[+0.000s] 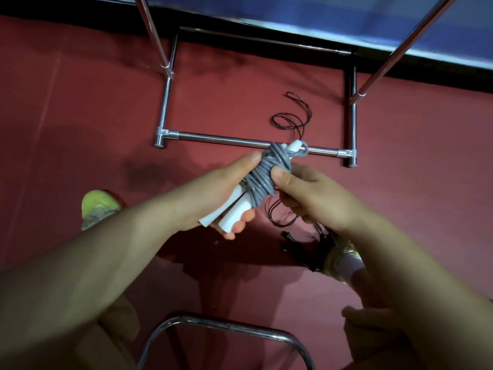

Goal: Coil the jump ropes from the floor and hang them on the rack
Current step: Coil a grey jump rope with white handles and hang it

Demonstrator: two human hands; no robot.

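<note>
A grey jump rope (262, 177) with white handles is wound into a tight bundle in front of me. My left hand (221, 188) grips the two white handles (232, 214) at the lower end, thumb lying along the coil. My right hand (309, 193) pinches the grey coil from the right with thumb and fingers. A thin dark jump rope (293, 118) lies in loose loops on the red floor, running under my hands to its black handles (296, 244). The chrome rack's base bar (226, 140) lies just beyond the bundle, its uprights (154, 33) rising out of view.
The red floor (80, 102) meets a blue wall (346, 20) at the top. My yellow-green shoes (98, 204) stand left and right of the dark rope. A curved chrome tube (226, 327) sits at the bottom centre.
</note>
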